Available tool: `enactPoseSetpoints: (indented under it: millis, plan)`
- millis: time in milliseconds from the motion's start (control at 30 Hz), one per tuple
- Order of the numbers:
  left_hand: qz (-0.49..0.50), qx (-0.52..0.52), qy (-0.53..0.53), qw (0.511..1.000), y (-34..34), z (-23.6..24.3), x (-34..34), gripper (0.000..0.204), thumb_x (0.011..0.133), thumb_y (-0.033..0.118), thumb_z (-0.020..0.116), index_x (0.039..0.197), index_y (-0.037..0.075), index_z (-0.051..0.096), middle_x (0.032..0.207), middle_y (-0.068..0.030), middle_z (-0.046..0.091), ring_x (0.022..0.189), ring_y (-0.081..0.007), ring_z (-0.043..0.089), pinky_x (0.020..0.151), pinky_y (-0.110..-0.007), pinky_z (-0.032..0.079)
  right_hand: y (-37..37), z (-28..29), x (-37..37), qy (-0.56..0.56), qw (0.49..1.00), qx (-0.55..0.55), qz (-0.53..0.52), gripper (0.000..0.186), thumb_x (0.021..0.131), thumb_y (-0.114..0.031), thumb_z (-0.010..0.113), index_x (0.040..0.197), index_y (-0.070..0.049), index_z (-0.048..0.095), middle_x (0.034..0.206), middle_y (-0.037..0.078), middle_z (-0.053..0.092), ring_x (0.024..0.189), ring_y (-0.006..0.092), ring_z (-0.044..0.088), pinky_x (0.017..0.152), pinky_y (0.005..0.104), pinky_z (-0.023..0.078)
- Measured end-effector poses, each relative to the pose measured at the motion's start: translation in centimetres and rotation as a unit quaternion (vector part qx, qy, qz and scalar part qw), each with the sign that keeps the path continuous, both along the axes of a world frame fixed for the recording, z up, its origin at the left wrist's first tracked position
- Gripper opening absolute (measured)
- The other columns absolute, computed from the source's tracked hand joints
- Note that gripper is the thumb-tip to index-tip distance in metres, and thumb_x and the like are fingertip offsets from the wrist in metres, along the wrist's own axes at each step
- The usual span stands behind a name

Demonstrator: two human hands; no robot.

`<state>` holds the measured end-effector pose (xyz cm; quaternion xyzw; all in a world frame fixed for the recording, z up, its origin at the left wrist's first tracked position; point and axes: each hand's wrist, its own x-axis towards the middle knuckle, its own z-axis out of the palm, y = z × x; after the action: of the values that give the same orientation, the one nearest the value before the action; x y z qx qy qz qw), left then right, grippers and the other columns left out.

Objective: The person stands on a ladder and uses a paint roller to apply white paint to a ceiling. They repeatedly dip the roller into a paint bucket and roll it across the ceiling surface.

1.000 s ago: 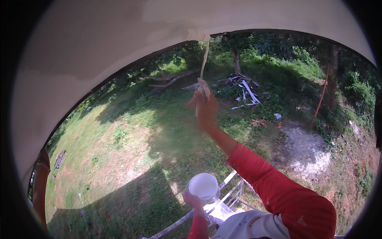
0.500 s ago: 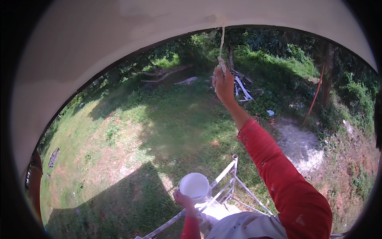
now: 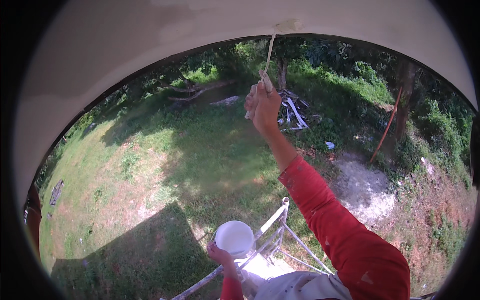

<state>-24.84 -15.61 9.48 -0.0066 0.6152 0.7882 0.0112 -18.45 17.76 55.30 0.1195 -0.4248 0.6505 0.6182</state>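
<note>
My right hand [image 3: 262,103] is raised overhead and grips the handle of a thin paintbrush [image 3: 268,54]. Its bristle tip touches the pale curved ceiling [image 3: 150,45], where a small patch of wet paint [image 3: 287,25] shows near the ceiling's edge. My right arm wears a red sleeve [image 3: 340,225]. Low in the view, my left hand [image 3: 220,253] holds a small white paint pot [image 3: 235,238] by its rim, just above a ladder top.
A white metal ladder [image 3: 272,235] stands below me. Far beneath lies a grassy yard [image 3: 150,165] with shadows, a pile of planks [image 3: 292,107], a bare sandy patch [image 3: 365,187], a leaning orange pole [image 3: 386,127] and trees beyond.
My right hand with the brush has shifted right along the ceiling edge. The pot in my left hand stays low by the ladder.
</note>
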Motion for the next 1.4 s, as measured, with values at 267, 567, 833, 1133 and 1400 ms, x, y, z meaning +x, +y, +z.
enactPoseSetpoints:
  millis: [267,567,833,1133,1400]
  plan:
    - [0.008,-0.094,-0.011,0.996,-0.6,-0.1,0.0,0.045,0.112,0.029,0.044,0.123,-0.011,0.061,0.102,-0.0166,0.068,0.093,-0.0236,0.063,0.085,-0.041,0.053,-2.2,0.7,-2.1,0.035,0.999,-0.025,0.000,0.051,0.113,-0.023,0.051,0.160,-0.007,0.039,0.079,-0.001,0.049,0.059,0.0086,0.048,0.050,0.0261,0.042]
    - [0.061,-0.087,-0.002,0.994,0.0,-0.6,-0.4,0.040,0.110,0.029,0.049,0.107,-0.007,0.066,0.092,-0.0143,0.068,0.083,-0.0246,0.063,0.078,-0.042,0.052,-9.1,1.7,-4.2,0.017,0.998,-0.047,0.040,0.051,0.113,-0.021,0.051,0.160,-0.007,0.038,0.078,-0.001,0.049,0.059,0.0087,0.050,0.049,0.0257,0.042]
    - [0.040,-0.087,-0.011,0.995,-0.1,-0.7,-0.7,0.038,0.111,0.028,0.048,0.107,-0.007,0.063,0.094,-0.0141,0.066,0.084,-0.0245,0.062,0.080,-0.042,0.051,-19.8,1.5,-6.2,-0.014,0.990,-0.054,0.132,0.039,0.114,-0.018,0.049,0.149,-0.002,0.047,0.074,-0.001,0.047,0.056,0.0059,0.046,0.047,0.0253,0.040]
    - [0.002,-0.031,-0.035,0.999,-0.1,-0.5,-0.6,0.046,0.111,0.029,0.045,0.130,-0.010,0.059,0.115,-0.0263,0.067,0.098,-0.0334,0.065,0.091,-0.046,0.052,-12.8,2.7,-4.2,0.049,0.986,-0.101,0.121,0.042,0.113,-0.020,0.051,0.153,-0.009,0.047,0.081,0.000,0.051,0.058,0.0081,0.049,0.047,0.0260,0.041]
    - [0.021,-0.078,-0.021,0.997,0.1,1.0,0.3,0.044,0.111,0.032,0.046,0.115,-0.010,0.061,0.103,-0.0207,0.067,0.089,-0.0281,0.063,0.083,-0.045,0.052,-4.4,2.8,-1.7,0.065,0.993,-0.079,0.054,0.047,0.112,-0.019,0.050,0.157,-0.009,0.040,0.083,0.003,0.054,0.061,0.0128,0.053,0.051,0.0304,0.044]
